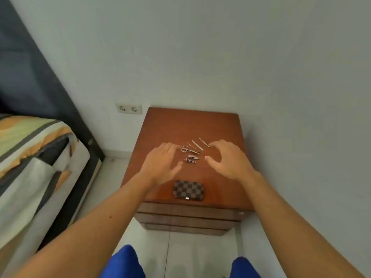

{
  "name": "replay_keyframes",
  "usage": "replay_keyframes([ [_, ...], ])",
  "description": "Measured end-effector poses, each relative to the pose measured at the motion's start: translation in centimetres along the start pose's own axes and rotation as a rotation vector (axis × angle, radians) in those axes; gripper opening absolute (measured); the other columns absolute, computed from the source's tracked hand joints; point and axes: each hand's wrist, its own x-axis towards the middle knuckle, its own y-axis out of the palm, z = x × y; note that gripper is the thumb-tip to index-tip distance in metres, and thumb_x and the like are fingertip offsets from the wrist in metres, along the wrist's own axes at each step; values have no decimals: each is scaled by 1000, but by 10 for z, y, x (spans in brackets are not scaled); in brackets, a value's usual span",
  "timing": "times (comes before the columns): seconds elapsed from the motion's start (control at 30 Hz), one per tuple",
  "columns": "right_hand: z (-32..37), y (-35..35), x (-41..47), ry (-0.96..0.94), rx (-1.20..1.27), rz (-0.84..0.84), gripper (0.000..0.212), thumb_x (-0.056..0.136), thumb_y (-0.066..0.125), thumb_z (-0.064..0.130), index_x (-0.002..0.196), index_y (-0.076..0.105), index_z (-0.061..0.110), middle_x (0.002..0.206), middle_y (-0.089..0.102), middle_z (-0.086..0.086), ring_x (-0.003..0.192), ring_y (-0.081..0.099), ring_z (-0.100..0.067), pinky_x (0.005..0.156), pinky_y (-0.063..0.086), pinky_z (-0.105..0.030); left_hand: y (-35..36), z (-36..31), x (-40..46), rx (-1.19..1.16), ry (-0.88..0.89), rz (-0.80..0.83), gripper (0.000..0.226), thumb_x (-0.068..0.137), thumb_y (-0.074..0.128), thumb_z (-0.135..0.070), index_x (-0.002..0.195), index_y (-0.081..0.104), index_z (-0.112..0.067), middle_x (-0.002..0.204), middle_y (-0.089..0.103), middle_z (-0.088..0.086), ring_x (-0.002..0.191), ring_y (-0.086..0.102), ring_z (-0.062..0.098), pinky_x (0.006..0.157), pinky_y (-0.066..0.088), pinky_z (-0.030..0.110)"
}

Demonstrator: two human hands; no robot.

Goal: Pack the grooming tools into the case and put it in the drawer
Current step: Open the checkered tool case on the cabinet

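Observation:
Several small metal grooming tools lie in the middle of the brown nightstand top (176, 125): scissors (189, 150), two nail clippers (193, 157) (189, 161) and three thin sticks (197, 145). A closed checkered brown case (188, 190) rests near the front edge. My left hand (162, 161) hovers just left of the tools, fingers spread, holding nothing. My right hand (227, 160) hovers just right of them, fingers apart and empty. The drawers (186, 212) below the top are closed.
A bed (34, 157) with striped bedding stands to the left, beside a dark headboard. A double wall socket (129, 108) sits on the wall behind the nightstand. White walls enclose the back and right. My blue-clad knees (124, 263) are at the bottom.

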Motion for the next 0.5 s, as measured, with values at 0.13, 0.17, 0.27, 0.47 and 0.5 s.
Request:
replay_keyframes([
  [0.13, -4, 52, -29, -13, 7, 69, 59, 95, 56, 57, 143, 57, 24, 144, 61, 3, 129, 58, -21, 108, 48, -43, 43, -1, -35, -32, 61, 95, 60, 100, 64, -54, 147, 53, -20, 145, 61, 0, 133, 57, 20, 106, 51, 40],
  [0.17, -4, 64, -37, -11, 13, 79, 60, 94, 58, 58, 144, 56, 24, 144, 60, 3, 130, 57, -20, 109, 47, -43, 53, 0, -43, -54, 47, 123, 66, 98, 65, -58, 150, 50, -21, 149, 58, 0, 135, 55, 19, 108, 50, 38],
  [0.27, 0, 88, -58, -7, 44, 131, 68, 88, 63, 62, 144, 55, 25, 141, 59, 6, 126, 58, -17, 106, 50, -39, 70, 4, -63, -126, 6, 231, 85, 92, 72, -63, 158, 37, -23, 159, 47, -2, 139, 52, 17, 110, 50, 36],
  [0.47, 5, 118, -71, -12, 35, 118, 60, 91, 71, 48, 143, 55, 23, 139, 53, 7, 124, 52, -16, 104, 49, -35, 84, 10, -78, -191, -86, 235, 78, 94, 80, -44, 157, 41, -19, 157, 49, 0, 142, 48, 18, 118, 42, 34],
  [0.5, 4, 120, -70, -16, 32, 102, 59, 92, 71, 46, 143, 55, 23, 139, 53, 8, 124, 52, -16, 104, 49, -35, 84, 12, -76, -193, -83, 228, 77, 94, 80, -44, 156, 43, -19, 155, 51, 1, 141, 49, 18, 117, 43, 35],
])
